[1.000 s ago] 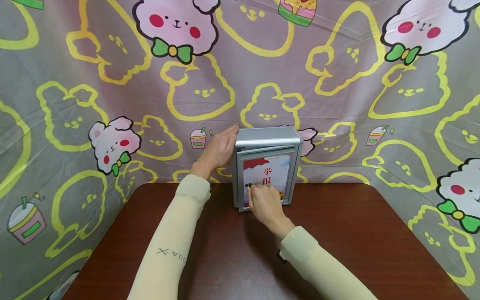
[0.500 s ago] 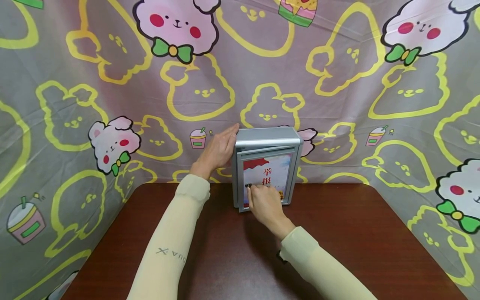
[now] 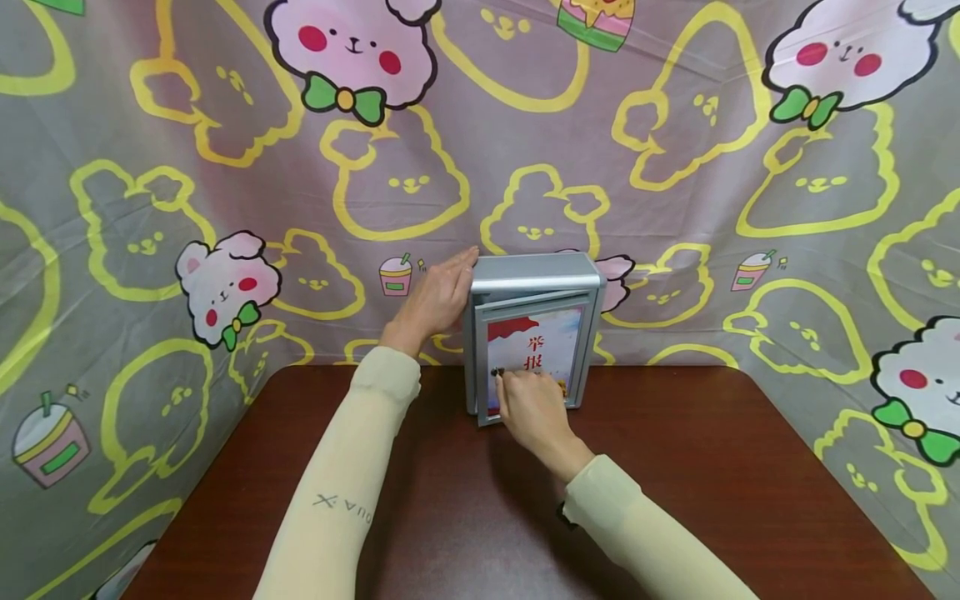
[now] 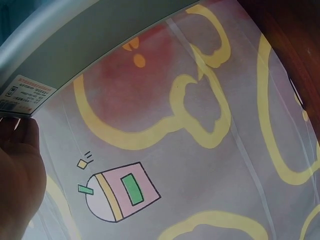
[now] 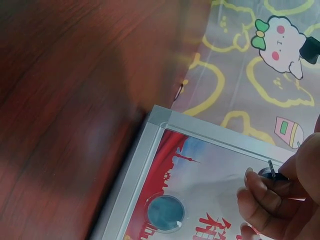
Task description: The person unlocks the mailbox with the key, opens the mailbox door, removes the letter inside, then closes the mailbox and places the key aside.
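Note:
A silver-grey metal suggestion box (image 3: 536, 268) stands upright on the table. Its framed front door (image 3: 551, 329), with a red-and-blue poster, sits ajar, its left edge out from the body. My left hand (image 3: 441, 292) rests against the box's upper left side, fingers fairly straight; in the left wrist view, the fingertips meet the edge beside a printed label (image 4: 27, 95). My right hand (image 3: 534, 408) is at the door's left part, fingers curled. In the right wrist view, thumb and fingers pinch a small key (image 5: 271, 168) at the dark lock, mostly hidden by the fingers.
The box stands at the back of a dark red-brown wooden table (image 3: 465, 533). A grey cloth (image 3: 525, 142) with cartoon rabbits hangs close behind it and along both sides. A round, bluish-green disc (image 5: 165, 212) shows on the door's poster.
The door's left edge has come slightly farther out from the box, the right hand moving with it. The left hand stays in place.

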`<state>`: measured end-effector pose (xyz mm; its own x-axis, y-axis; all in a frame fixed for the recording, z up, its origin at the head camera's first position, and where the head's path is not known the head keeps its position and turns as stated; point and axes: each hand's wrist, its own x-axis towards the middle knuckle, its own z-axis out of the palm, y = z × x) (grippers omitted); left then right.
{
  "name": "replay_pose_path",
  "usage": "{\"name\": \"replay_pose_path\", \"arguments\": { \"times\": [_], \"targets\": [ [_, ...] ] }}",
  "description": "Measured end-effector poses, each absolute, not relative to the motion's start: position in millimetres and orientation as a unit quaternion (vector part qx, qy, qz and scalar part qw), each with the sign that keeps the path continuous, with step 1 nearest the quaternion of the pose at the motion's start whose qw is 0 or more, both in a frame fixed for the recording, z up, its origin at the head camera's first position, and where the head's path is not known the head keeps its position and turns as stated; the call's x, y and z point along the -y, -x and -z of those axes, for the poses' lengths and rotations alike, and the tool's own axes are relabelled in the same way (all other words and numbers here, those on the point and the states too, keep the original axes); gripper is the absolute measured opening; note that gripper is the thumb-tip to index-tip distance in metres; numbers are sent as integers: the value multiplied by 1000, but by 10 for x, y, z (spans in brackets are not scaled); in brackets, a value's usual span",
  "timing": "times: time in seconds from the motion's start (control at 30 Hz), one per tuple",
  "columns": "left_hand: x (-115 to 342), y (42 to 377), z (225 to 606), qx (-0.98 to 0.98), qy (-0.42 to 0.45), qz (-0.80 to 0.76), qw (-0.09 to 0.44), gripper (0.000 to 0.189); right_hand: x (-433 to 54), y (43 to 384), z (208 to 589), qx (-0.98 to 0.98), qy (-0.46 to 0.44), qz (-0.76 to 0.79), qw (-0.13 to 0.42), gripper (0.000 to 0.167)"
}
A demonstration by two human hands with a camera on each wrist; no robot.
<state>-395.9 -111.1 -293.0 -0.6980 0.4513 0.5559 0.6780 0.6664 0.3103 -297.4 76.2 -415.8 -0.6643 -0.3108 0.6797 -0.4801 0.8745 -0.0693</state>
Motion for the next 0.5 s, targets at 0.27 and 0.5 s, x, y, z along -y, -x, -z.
{"name": "replay_pose_path", "arguments": {
  "times": [0.27, 0.5],
  "targets": [
    [1122, 3960, 2921, 888, 312, 256, 220, 51, -779, 2931, 4139, 903, -226, -124, 345, 44],
    [1115, 3956, 2918, 885, 316, 261, 219, 53, -819, 2877, 4148, 906, -221, -134, 335, 39]
  ]
}}
